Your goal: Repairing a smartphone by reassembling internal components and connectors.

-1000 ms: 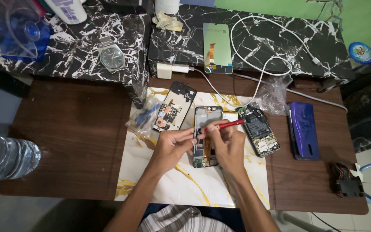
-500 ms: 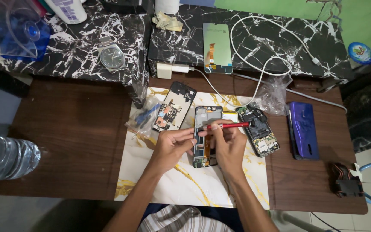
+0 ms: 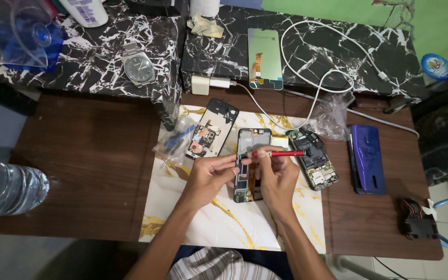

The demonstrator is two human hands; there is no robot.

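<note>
The right hand (image 3: 278,179) pinches a thin red tool (image 3: 278,153) between thumb and fingers, its shaft lying nearly level and pointing to about 9 o'clock, where its tip meets the upper part of an opened phone frame (image 3: 250,140). The left hand (image 3: 211,176) is curled closed against the frame's left edge, fingertips bracing it at the spot the tool touches; whether it truly clamps the edge or only rests there cannot be told. The two hands sit close together, almost touching over the frame, which lies flat on a white mat with gold veining (image 3: 224,223) in the middle of the brown table (image 3: 89,171).

The frame looks light, thin and stiff but easily bent — best held by its long outer edges, not by the exposed parts inside, which appear delicate. The tool is slim and likely slippery, so a pinch near its tip seems the safest hold.

At 10 o'clock from the hands lies a black back cover (image 3: 212,128), with a small clear bag (image 3: 175,142) just beside it. At 3 o'clock a bare circuit-filled phone body (image 3: 315,161) lies tilted — further out, a purple phone (image 3: 366,158). At 12 o'clock, on the marbled ledge (image 3: 338,57), rest a loose display panel (image 3: 264,58) and a white cable (image 3: 317,83); a wristwatch (image 3: 138,67) sits at 11 o'clock.
</note>
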